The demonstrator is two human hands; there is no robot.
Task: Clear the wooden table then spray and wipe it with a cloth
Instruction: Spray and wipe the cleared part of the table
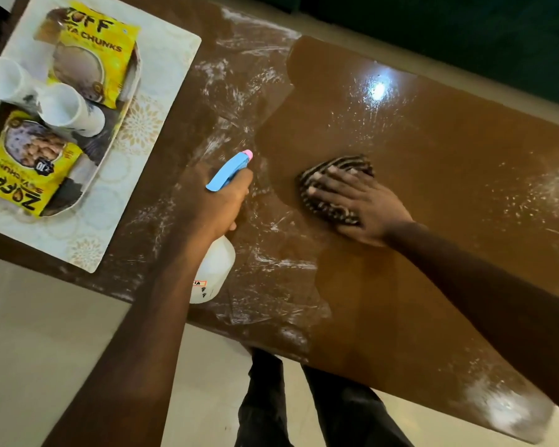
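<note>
Left hand (217, 201) holds the spray bottle (215, 266), right hand (362, 204) lies on the cloth (333, 188) mid-table.
Far left: placemat (162, 75) carrying a tray (75, 191) with two yellow packets (91, 50) and two white cups (67, 106) on their sides. Left hand's fingers are wrapped round the bottle neck, and the blue trigger head points at the wooden table (449, 162); bottle held above the near edge. White streaky smears (239, 91) cover the table's middle. Right hand is flat, fingers spread, pressing the striped cloth onto the top; the brown surface around it and to its right is glossy with scattered droplets.
</note>
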